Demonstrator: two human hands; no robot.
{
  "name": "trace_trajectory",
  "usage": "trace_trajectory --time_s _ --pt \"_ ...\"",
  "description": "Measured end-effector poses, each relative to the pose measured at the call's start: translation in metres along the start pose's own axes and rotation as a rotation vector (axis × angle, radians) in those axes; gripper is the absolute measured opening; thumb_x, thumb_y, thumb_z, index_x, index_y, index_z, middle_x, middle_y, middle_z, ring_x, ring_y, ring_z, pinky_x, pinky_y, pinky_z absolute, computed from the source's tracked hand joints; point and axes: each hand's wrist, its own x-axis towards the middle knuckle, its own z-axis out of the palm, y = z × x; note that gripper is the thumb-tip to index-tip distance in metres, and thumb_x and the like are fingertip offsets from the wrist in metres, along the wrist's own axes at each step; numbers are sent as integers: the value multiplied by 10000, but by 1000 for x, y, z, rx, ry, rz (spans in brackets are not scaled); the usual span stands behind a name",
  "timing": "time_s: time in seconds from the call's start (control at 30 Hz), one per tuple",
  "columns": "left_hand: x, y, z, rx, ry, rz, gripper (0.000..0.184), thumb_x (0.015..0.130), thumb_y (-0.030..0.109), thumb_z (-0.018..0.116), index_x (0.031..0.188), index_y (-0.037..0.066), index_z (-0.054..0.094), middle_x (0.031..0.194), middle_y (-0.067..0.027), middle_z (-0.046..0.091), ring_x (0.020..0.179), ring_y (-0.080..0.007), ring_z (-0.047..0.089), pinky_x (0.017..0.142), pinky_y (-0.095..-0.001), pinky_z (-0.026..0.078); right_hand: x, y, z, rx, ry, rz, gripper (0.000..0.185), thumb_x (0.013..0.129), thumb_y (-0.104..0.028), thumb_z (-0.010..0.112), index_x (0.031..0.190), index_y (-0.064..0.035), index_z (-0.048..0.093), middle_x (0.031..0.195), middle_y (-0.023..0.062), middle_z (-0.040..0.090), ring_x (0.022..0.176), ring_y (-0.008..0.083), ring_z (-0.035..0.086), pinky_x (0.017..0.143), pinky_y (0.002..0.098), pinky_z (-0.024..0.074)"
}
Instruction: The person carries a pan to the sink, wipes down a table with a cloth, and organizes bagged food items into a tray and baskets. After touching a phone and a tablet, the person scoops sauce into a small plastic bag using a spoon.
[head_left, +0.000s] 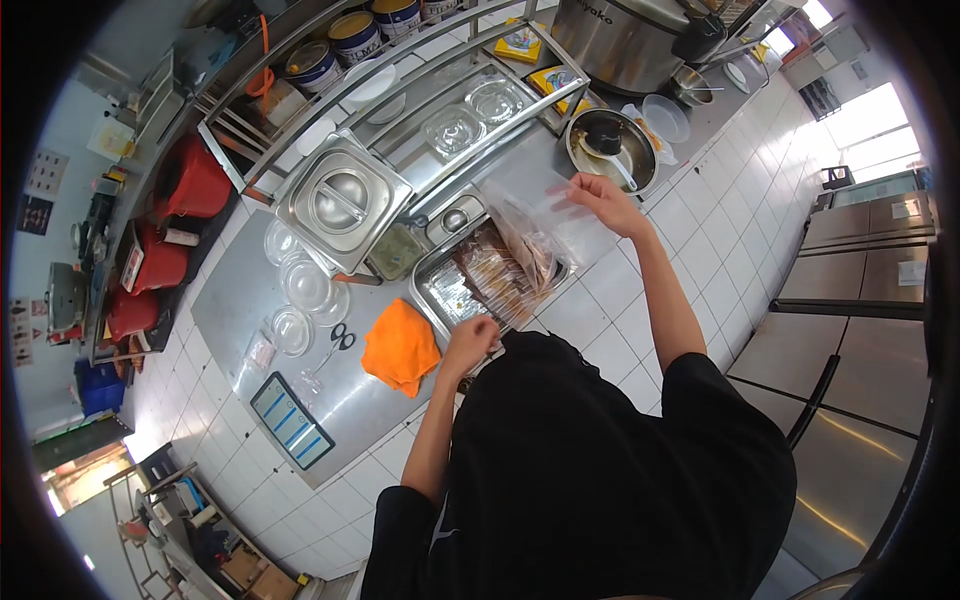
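Note:
A clear plastic sheet (520,205) hangs from my right hand (607,207), whose fingers pinch its upper edge. It drapes down over a metal tray (427,285) holding brown food pieces (488,265). Whether it is a bag or a flat film I cannot tell. My left hand (470,346) is closed at the tray's near edge, close to the lower end of the plastic; what its fingers hold is hidden. Beside that hand lies a folded orange cloth (400,346). A small lidded metal container (455,220) and a greenish container (396,252) stand beyond the tray.
Left on the metal table are scissors (341,338), several clear round lids (306,284) and a tablet (291,420). A lidded steel pan (343,200) stands behind them. At the far right sit a metal bowl (648,150) with utensils and a large cooker (620,40). A rack (430,90) crosses the back.

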Motion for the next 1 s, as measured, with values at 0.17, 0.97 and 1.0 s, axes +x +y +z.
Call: trace_trajectory --time_s 0.17,0.97,1.0 --pt "32 -15 9 -143 601 215 516 1031 302 445 1407 -48 397 1378 -190 451 1293 -257 422 1084 -361 317 -11 -11 -1 91 101 -74 164 1047 -197 494 949 -68 516 1270 131 659 1052 180 672 867 310 528" --pt "128 25 64 -546 838 489 596 1069 290 302 1547 -48 191 1625 -206 194 1514 -312 153 1221 -347 109 -31 141 51 556 331 184 965 979 -725 219 1441 105 390 1471 189 475 1369 282 437 1176 394 280" --pt "127 32 65 -574 832 460 605 1066 288 305 1553 -46 170 1629 -208 176 1516 -311 144 1220 -346 107 -29 145 48 583 333 184 965 978 -726 221 1440 104 392 1469 190 477 1366 284 440 1175 395 283"
